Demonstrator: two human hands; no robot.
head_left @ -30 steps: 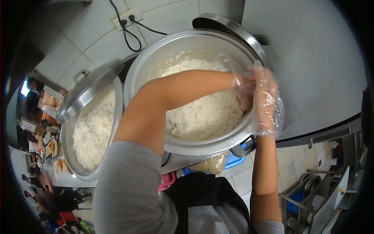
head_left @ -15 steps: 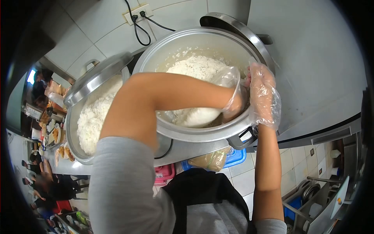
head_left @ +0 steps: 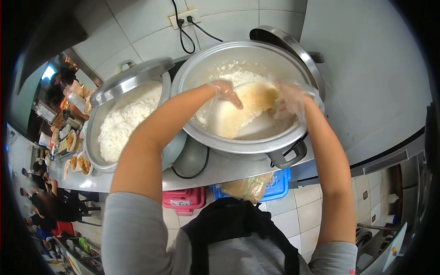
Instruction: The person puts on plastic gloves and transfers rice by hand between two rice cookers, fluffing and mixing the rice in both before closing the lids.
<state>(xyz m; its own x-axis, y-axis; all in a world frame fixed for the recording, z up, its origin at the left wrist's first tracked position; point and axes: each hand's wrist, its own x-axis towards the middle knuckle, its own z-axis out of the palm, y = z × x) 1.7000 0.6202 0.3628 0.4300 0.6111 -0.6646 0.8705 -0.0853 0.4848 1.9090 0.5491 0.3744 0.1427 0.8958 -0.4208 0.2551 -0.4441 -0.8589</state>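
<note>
Inside a large metal rice cooker pot [head_left: 197, 132], a slab of rice crust [head_left: 250, 106] with a browned underside is folded up and tilted over white rice [head_left: 239, 78]. My left hand [head_left: 228, 93], in a clear plastic glove, grips the slab's left side, fingers bent over its surface. At its right end, my right hand [head_left: 289, 101], also in a clear plastic glove, has curled fingers against the slab; its fingertips are partly blurred. Bare pot bottom shows below the slab.
Left of the pot stands a second cooker holding white rice [head_left: 126, 120], its metal lid [head_left: 133, 80] tilted over it. Another lid [head_left: 293, 46] leans behind the pot. Plugged cords hang from the wall outlet [head_left: 185, 18]. Pink [head_left: 184, 198] and blue containers [head_left: 277, 187] sit below the counter.
My left hand has drawn back leftward from the pot's right side. My right hand has gone from the rim into the pot. The crust is now turned up, browned side showing.
</note>
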